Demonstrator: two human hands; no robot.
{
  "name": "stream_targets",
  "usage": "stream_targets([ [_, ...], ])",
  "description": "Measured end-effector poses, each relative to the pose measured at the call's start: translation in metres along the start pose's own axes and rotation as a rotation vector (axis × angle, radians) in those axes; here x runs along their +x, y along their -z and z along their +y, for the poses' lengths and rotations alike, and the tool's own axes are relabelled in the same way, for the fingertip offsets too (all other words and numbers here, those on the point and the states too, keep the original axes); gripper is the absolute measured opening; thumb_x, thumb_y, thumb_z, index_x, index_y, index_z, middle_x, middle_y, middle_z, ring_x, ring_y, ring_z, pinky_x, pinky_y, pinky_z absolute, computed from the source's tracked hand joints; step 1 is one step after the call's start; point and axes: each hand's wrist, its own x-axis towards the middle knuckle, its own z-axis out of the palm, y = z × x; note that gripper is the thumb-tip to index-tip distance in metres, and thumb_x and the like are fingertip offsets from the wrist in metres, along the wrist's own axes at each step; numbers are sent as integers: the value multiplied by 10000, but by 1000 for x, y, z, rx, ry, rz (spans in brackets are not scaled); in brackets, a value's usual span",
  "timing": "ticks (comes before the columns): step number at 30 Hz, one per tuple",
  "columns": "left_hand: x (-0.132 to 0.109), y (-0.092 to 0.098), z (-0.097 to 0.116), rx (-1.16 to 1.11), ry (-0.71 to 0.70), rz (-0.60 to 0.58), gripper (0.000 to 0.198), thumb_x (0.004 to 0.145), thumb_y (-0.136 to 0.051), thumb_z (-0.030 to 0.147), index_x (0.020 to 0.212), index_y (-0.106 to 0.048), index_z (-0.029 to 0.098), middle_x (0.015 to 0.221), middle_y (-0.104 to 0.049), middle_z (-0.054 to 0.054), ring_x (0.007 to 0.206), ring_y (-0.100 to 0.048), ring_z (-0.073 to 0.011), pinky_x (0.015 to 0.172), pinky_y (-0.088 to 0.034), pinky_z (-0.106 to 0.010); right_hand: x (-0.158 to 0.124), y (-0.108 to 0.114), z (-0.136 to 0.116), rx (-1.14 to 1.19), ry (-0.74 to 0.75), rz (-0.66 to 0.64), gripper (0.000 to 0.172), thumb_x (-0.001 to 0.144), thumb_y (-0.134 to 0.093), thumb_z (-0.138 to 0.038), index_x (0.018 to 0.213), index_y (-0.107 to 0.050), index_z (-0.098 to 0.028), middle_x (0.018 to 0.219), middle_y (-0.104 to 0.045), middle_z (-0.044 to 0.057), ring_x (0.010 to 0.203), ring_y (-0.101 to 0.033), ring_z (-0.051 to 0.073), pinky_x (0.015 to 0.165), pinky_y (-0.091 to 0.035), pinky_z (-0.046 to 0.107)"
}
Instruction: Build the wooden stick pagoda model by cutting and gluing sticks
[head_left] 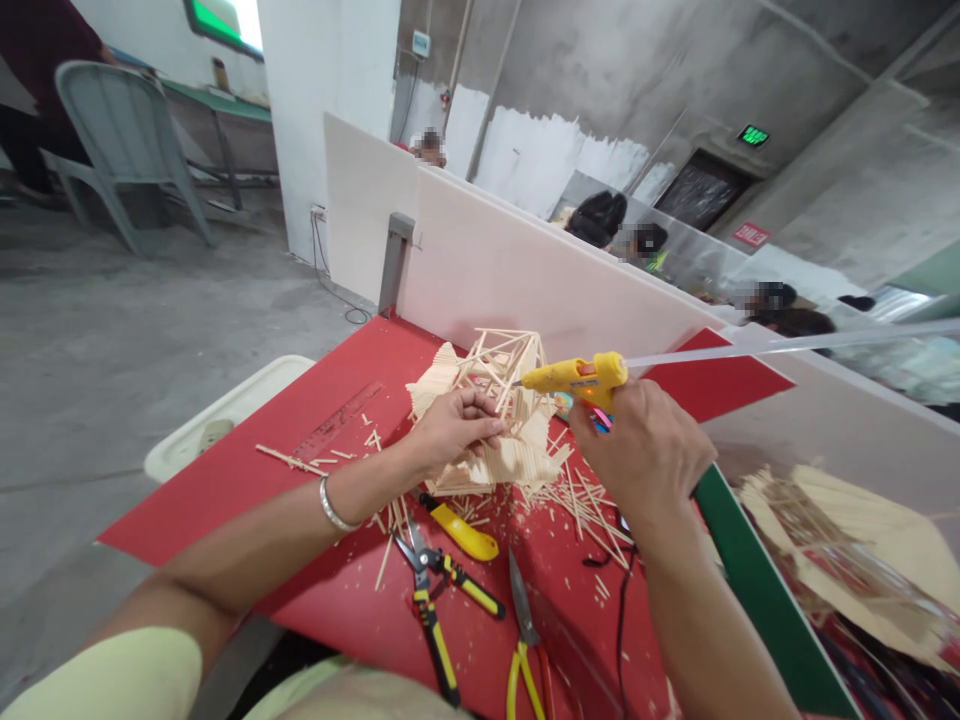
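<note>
In the middle of the red table stands a model built of thin wooden sticks, with an open stick frame at its top. My left hand is closed at the front of the model, fingertips pinched on a wooden stick. A yellow hot glue gun is gripped in my right hand. Its nozzle points left, close to the stick and the frame; whether it touches cannot be made out. A long clear glue stick extends from the gun's back toward the right.
Cutting pliers, a yellow utility knife and yellow-and-red-handled pliers lie nearest me on the red table. Loose sticks and scraps surround the model. A ruler is at left. A white partition borders the table's back; people sit beyond.
</note>
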Motion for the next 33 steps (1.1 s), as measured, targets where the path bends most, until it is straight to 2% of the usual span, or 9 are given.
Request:
stream_targets([
  [8,2,0,-4,-35,-35,12,284,724,-790,208,861,-544,168,707,-681,-15,573,-644,-97,460,-439,-180,-2,3,3,-5,57,27,183,841,-537,-357,877,-561,-179,677,-508,11,617,-432,154,567,-233,305],
  [24,0,-1,-5,-64,-52,34,273,729,-779,208,874,-551,167,711,-672,-12,577,-643,-96,470,-442,-186,-2,1,0,31,54,12,156,839,-529,-336,830,-558,-183,662,-514,17,618,-426,158,566,-225,302],
  [29,-1,-2,-4,-65,-44,48,266,733,-776,195,874,-552,166,709,-675,-15,569,-641,-96,464,-441,-186,-3,0,0,8,64,28,202,854,-544,-371,909,-573,-179,684,-532,6,632,-460,157,566,-246,301],
  [33,-2,-3,-3,-68,-41,54,262,732,-778,193,864,-553,165,713,-680,-21,564,-641,-96,457,-434,-184,-3,-2,-1,1,56,36,209,853,-547,-393,852,-561,-184,667,-523,3,625,-458,153,566,-253,293],
])
